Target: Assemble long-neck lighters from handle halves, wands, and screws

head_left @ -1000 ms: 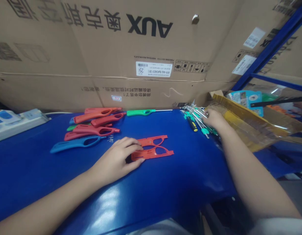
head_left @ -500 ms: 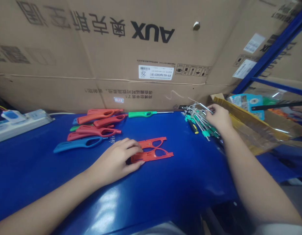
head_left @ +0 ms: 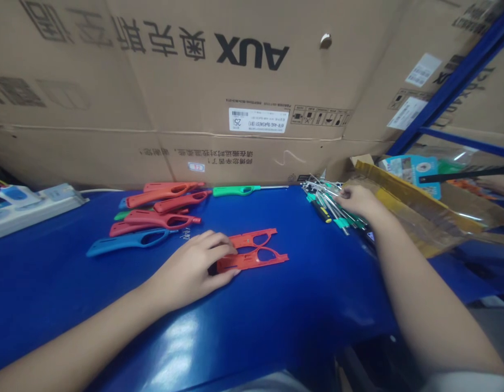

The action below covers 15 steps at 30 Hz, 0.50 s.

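Observation:
My left hand [head_left: 198,267] rests on two orange-red lighter handle halves [head_left: 255,258] lying side by side on the blue table, its fingers and thumb closed over their left ends. Their finger loops and open inner sides show to the right of the hand. At the far right, my right hand [head_left: 362,201] has its fingertips pinched on a thin metal tube [head_left: 332,190] in a pile of metal lighter tubes with green parts [head_left: 337,218]. The fingertips partly hide what they grip. A black-and-yellow screwdriver [head_left: 322,211] lies at that pile's left edge.
Several red, orange and blue lighter handles [head_left: 133,240] lie to the left. A green lighter with a metal tube [head_left: 235,190] sits at the back. A white power strip [head_left: 39,209] is far left. Cardboard [head_left: 174,109] stands behind; an open carton [head_left: 415,218] is at right.
My right hand has lowered slightly into the tube pile; the metal tube at its fingertips, raised before, now lies lower among the others. My left hand stays on the orange-red halves.

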Tool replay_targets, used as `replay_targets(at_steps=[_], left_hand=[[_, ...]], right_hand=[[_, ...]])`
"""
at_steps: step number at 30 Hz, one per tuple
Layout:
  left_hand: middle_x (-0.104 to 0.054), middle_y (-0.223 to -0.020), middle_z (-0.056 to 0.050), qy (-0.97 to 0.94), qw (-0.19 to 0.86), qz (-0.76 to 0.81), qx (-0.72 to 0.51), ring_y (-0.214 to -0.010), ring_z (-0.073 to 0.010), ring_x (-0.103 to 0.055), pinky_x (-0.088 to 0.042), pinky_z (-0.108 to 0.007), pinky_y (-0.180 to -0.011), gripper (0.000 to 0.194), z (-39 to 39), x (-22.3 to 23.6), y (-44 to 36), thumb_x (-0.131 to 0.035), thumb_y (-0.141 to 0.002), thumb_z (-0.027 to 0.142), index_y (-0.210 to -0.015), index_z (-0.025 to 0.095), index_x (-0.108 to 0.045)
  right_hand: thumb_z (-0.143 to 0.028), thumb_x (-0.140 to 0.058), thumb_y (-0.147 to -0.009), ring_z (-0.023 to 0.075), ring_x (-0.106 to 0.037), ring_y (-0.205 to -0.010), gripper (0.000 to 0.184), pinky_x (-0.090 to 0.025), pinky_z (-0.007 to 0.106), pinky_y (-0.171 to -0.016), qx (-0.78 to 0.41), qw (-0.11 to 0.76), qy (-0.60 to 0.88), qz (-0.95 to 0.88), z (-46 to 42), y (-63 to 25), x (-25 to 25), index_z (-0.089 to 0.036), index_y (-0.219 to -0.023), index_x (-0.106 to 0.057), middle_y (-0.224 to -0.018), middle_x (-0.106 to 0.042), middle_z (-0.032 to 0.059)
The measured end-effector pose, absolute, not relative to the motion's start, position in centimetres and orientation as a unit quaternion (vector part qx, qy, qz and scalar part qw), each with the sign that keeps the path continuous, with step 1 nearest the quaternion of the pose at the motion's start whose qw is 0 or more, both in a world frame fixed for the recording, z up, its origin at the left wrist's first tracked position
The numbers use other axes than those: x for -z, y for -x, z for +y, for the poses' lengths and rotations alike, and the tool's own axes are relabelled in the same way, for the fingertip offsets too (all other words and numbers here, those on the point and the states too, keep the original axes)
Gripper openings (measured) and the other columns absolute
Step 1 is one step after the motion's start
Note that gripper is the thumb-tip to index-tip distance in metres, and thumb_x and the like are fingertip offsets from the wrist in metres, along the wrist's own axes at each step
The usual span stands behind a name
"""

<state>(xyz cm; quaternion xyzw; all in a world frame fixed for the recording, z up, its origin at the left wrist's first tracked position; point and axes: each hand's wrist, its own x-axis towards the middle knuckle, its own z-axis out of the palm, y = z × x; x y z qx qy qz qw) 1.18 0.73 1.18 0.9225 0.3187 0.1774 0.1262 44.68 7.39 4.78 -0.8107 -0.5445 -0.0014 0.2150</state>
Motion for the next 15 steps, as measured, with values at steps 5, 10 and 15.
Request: replay_targets(at_steps=[5,10,15], left_hand=[[-0.068,-0.113,-0.008,-0.924,0.125,0.318,-0.174,-0.103,-0.0251,-0.061,-0.053,-0.04,-0.09,0.022,0.8,-1.1,-1.2,-0.06,-0.099,0.04,-0.111,0.023,-0.07],[-0.068,-0.112,-0.008,-0.926,0.117,0.316,-0.172,-0.102,-0.0248,-0.062,-0.052,-0.039,-0.088,0.02,0.8,-1.4,-1.2,-0.061,-0.098,0.038,-0.109,0.023,-0.069],[-0.066,-0.098,-0.006,-0.937,0.088,0.315,-0.124,-0.09,-0.0236,-0.063,-0.05,-0.035,-0.078,0.013,0.6,-3.0,-0.9,-0.063,-0.093,0.033,-0.097,0.022,-0.067]], right_hand=[[-0.034,-0.063,-0.077,0.0235,-0.064,-0.076,0.013,-0.047,0.032,-0.069,0.002,0.241,0.779,-0.578,7.2,-43.4,-5.1,-0.022,-0.072,-0.063,-0.075,-0.07,0.0057],[-0.035,-0.057,-0.082,0.0233,-0.061,-0.075,0.015,-0.044,0.034,-0.071,0.012,0.277,0.76,-0.588,6.6,-42.2,-5.9,-0.022,-0.076,-0.06,-0.077,-0.068,0.0069],[-0.042,-0.056,-0.086,0.0208,-0.058,-0.069,0.023,-0.043,0.031,-0.067,-0.025,0.3,0.717,-0.629,5.7,-40.6,-6.9,-0.021,-0.077,-0.059,-0.072,-0.065,0.0048]])
